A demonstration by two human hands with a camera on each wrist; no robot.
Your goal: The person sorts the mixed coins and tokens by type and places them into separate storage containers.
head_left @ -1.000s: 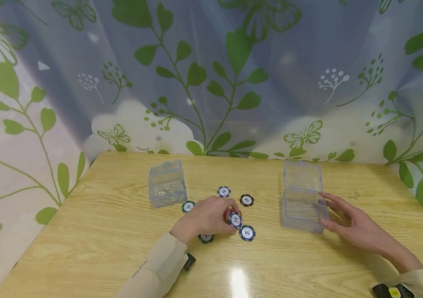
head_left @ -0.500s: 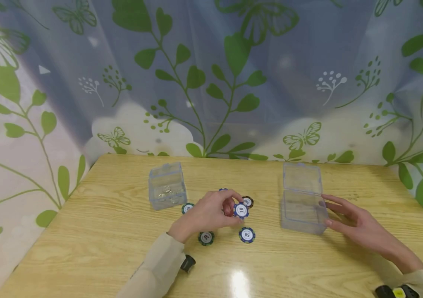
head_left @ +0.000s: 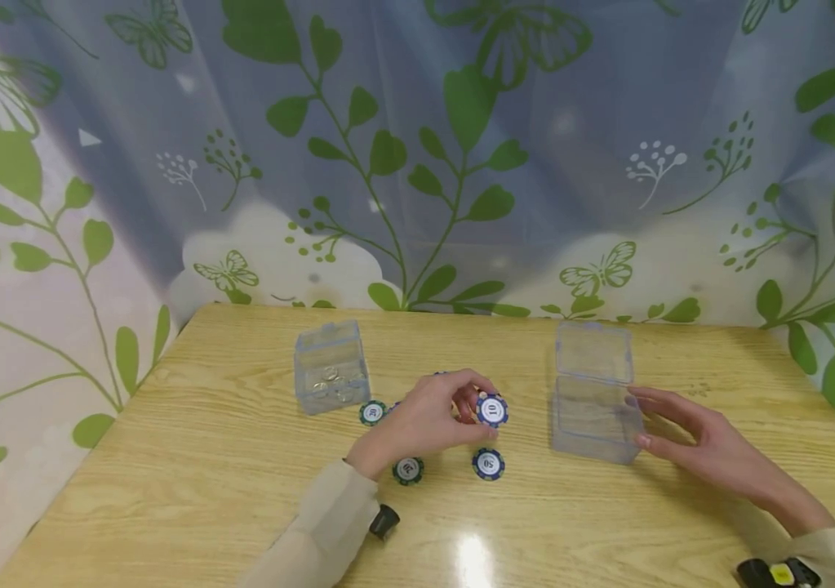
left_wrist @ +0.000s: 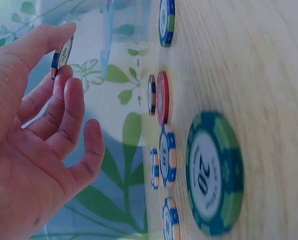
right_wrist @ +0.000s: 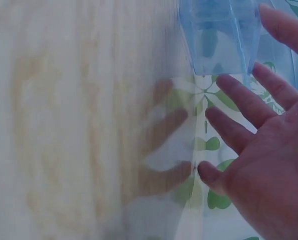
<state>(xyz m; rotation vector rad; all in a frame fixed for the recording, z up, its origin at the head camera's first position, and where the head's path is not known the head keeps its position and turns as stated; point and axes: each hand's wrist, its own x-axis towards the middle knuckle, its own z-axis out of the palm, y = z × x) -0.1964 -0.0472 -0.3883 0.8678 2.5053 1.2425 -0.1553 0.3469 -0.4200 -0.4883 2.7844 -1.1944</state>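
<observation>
Between thumb and fingertips, my left hand (head_left: 424, 420) pinches a blue-and-white poker chip (head_left: 492, 410) marked 10, raised above the table. In the left wrist view that chip (left_wrist: 63, 54) is seen edge-on. Below lie a blue 50 chip (head_left: 488, 464) and green 20 chips, one (head_left: 408, 470) in front of the hand and another (head_left: 372, 412) behind the wrist. A red chip (left_wrist: 162, 97) and a black one (left_wrist: 151, 95) show in the left wrist view. My right hand (head_left: 703, 445), fingers nearly straight, touches the right side of an open clear plastic box (head_left: 597, 416).
At the left stands a second clear box (head_left: 330, 380), lid up, with several small coin-like pieces inside. A patterned curtain (head_left: 417, 204) hangs along the back edge of the wooden table (head_left: 189, 457). Several blue chips (left_wrist: 167, 155) lie partly hidden by the left hand.
My left hand has lifted the 10 chip from among the others and moved it right, towards the right-hand box. The right hand has stayed beside that box.
</observation>
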